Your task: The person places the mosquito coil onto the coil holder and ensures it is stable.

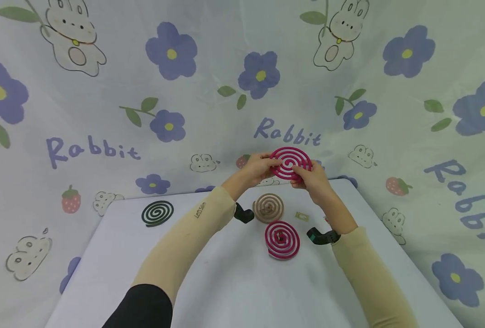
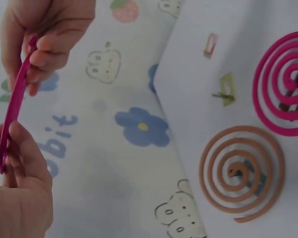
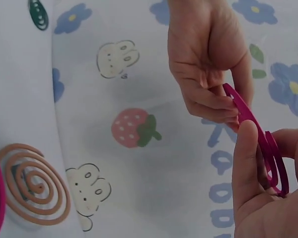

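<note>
Both hands hold a magenta mosquito coil [image 1: 290, 162] raised above the back edge of the table. My left hand [image 1: 259, 168] pinches its left rim, thumb on the near face. On its lower right side my right hand [image 1: 314, 181] pinches it between thumb and fingers. The right wrist view shows the coil [image 3: 253, 119] edge-on, with two strands standing slightly apart near the right thumb. Below lie a brown mosquito coil [image 2: 242, 173] and, nearer, a second magenta mosquito coil [image 1: 282, 239], each with a small dark piece at its centre.
At the table's left lies a dark green mosquito coil [image 1: 157, 213]. A small yellowish stand [image 1: 302, 216] sits right of the brown coil, and a smaller reddish piece [image 2: 210, 45] lies beyond it. A patterned cloth [image 1: 209, 114] hangs behind the white table [image 1: 222, 291].
</note>
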`<action>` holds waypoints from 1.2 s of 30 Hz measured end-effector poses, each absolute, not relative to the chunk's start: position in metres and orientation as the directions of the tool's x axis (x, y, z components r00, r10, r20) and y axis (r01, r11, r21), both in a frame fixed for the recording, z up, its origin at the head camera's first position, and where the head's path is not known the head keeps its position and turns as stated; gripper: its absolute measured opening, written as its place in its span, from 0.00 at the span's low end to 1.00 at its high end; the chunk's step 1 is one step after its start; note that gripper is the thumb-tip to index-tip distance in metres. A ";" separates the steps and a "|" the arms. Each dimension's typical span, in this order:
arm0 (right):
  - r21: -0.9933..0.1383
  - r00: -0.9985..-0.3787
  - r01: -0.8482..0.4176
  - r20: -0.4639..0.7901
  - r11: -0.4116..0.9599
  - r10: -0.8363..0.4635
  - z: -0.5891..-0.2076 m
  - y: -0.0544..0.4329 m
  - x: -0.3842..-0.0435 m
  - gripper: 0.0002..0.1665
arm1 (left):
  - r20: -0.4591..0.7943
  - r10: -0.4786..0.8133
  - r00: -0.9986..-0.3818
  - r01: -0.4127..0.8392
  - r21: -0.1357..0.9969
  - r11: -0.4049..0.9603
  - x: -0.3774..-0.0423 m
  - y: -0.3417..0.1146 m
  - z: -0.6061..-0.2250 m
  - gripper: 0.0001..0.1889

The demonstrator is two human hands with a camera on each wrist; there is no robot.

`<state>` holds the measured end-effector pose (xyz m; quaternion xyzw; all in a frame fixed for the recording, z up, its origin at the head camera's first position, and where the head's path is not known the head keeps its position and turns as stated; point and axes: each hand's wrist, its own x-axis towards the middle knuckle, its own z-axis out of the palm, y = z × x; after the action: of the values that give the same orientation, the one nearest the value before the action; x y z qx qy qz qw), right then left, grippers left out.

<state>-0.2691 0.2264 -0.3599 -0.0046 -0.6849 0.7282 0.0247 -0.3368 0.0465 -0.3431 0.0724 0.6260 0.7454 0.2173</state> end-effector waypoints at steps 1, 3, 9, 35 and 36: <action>-0.998 -0.998 -0.033 0.030 -0.062 0.052 -0.358 0.228 -0.271 0.29 | -0.163 0.421 -0.892 -0.231 0.966 -0.113 -0.339 0.049 -0.340 0.24; -0.997 -0.997 -0.041 0.036 -0.066 0.072 -0.355 0.232 -0.274 0.30 | -0.160 0.435 -0.886 -0.227 0.968 -0.104 -0.342 0.052 -0.335 0.24; -0.994 -0.993 -0.005 -0.008 -0.111 0.118 -0.356 0.237 -0.280 0.31 | -0.186 0.448 -0.875 -0.253 0.963 -0.093 -0.347 0.061 -0.335 0.22; -0.991 -0.983 0.087 -0.102 -0.102 0.152 -0.410 0.259 -0.283 0.34 | -0.200 0.402 -0.893 -0.265 0.958 -0.112 -0.350 0.086 -0.394 0.21; -0.990 -0.982 0.091 -0.106 -0.104 0.154 -0.412 0.259 -0.283 0.34 | -0.200 0.400 -0.894 -0.262 0.959 -0.107 -0.350 0.087 -0.397 0.20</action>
<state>-0.2825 0.2594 -0.4123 -0.0916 -0.6689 0.7373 0.0216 -0.3495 0.0867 -0.3973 0.0547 0.6300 0.7418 0.2231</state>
